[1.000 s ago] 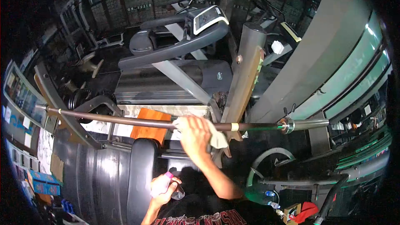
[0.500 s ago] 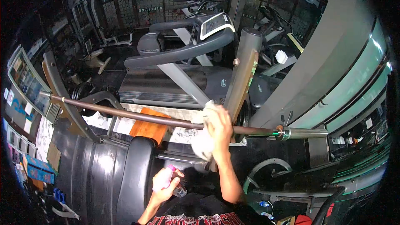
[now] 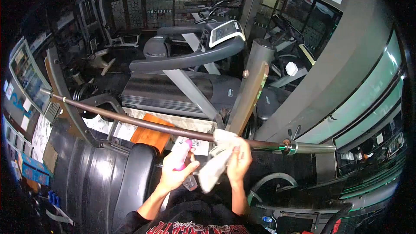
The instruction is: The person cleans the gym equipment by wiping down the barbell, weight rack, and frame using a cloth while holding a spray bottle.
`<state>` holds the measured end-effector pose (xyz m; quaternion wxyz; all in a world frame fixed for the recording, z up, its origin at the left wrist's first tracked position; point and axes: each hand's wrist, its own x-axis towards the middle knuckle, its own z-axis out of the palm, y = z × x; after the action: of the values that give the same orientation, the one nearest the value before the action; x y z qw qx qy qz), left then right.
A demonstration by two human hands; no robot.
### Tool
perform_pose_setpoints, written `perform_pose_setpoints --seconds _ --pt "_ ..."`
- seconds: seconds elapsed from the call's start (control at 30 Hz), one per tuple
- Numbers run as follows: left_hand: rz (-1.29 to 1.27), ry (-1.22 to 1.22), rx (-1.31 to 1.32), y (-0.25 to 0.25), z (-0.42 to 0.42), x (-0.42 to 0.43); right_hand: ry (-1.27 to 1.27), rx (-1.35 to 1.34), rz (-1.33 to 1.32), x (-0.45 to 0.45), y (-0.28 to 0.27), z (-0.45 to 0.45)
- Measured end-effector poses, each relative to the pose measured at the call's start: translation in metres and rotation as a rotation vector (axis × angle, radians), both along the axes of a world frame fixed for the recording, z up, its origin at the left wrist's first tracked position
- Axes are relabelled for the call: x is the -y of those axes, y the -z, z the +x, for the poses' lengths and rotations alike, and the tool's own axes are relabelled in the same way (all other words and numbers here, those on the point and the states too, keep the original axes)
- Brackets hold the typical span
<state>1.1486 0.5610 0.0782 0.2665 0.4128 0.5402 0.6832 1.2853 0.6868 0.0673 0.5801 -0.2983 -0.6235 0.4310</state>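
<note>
On the near side of the barbell (image 3: 147,124) lies the black bench (image 3: 135,180), with the orange board (image 3: 149,135) lower down, partly crossed by the bar in view. Next, the left hand (image 3: 175,167) grips the bottle (image 3: 190,183) near the barbell's middle. To its right, the right hand (image 3: 239,161) clutches the pale cloth (image 3: 216,160), whose upper end covers part of the barbell.

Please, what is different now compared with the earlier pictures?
The left hand, with the bottle, moved forward, closer to the bar. The right hand, with the cloth, went rightward along the bar, then back toward the body. Nothing was newly taken or let go. The bar still lies across the posts.
</note>
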Motion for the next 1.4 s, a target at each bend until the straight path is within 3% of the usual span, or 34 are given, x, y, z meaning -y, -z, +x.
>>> perform_pose_setpoints --seconds 0.1,0.2,0.3,0.43,0.57,0.63,0.7,0.73,0.83,0.87,0.97,1.0,1.03,1.1,1.17,1.23,1.3,1.37,1.4 --pt "0.101 0.05 -0.062 -0.005 -0.015 -0.014 0.228 0.133 0.174 -0.012 0.001 0.02" --pt "0.163 0.177 0.06 -0.011 -0.024 -0.026 0.308 -0.027 0.047 -0.021 0.012 0.03" --pt "0.208 0.225 0.184 -0.022 -0.025 -0.041 0.318 -0.001 0.026 -0.024 0.015 0.049" --pt "0.104 0.087 -0.13 -0.028 -0.033 -0.06 0.426 -0.212 0.007 -0.017 0.001 0.048" --pt "0.13 0.166 -0.257 -0.037 -0.044 -0.075 0.467 -0.082 0.255 -0.012 -0.011 0.056" --pt "0.067 0.214 -0.316 -0.032 -0.05 -0.079 0.53 -0.044 0.238 -0.007 -0.02 0.054" --pt "0.078 0.231 -0.259 -0.031 -0.05 -0.084 0.635 -0.081 0.106 -0.004 -0.024 0.055" --pt "0.092 0.221 -0.248 -0.034 -0.05 -0.086 0.524 -0.226 0.083 -0.004 -0.028 0.054" --pt "0.085 0.239 -0.192 -0.045 -0.048 -0.093 0.671 -0.247 0.157 -0.008 -0.039 0.048" --pt "0.062 0.253 -0.172 -0.049 -0.047 -0.095 0.692 -0.514 0.011 -0.01 -0.04 0.045" --pt "0.086 0.27 -0.202 -0.062 -0.047 -0.106 0.672 -0.469 0.198 -0.007 -0.079 0.019" --pt "0.162 0.274 -0.163 -0.062 -0.047 -0.111 0.864 -0.072 0.357 -0.012 -0.085 0.017" --pt "0.238 0.278 -0.123 -0.062 -0.047 -0.116 0.776 -0.203 0.405 -0.02 -0.092 0.016" --pt "0.202 0.298 -0.075 -0.066 -0.048 -0.12 0.839 -0.192 0.51 -0.034 -0.11 0.01" --pt "0.097 0.393 0.154 -0.074 -0.05 -0.117 0.89 0.009 0.748 -0.049 -0.137 0.002" --pt "0.094 0.372 0.116 -0.077 -0.049 -0.115 0.784 -0.015 0.783 -0.064 -0.167 -0.029" --pt "0.085 0.352 0.078 -0.072 -0.049 -0.111 0.831 0.513 1.005 -0.087 -0.189 -0.047" --pt "0.163 0.302 -0.157 -0.063 -0.053 -0.106 0.636 0.819 1.014 -0.113 -0.197 -0.071" --pt "0.162 0.307 -0.161 -0.06 -0.056 -0.103 0.768 0.971 1.016 -0.124 -0.181 -0.084"
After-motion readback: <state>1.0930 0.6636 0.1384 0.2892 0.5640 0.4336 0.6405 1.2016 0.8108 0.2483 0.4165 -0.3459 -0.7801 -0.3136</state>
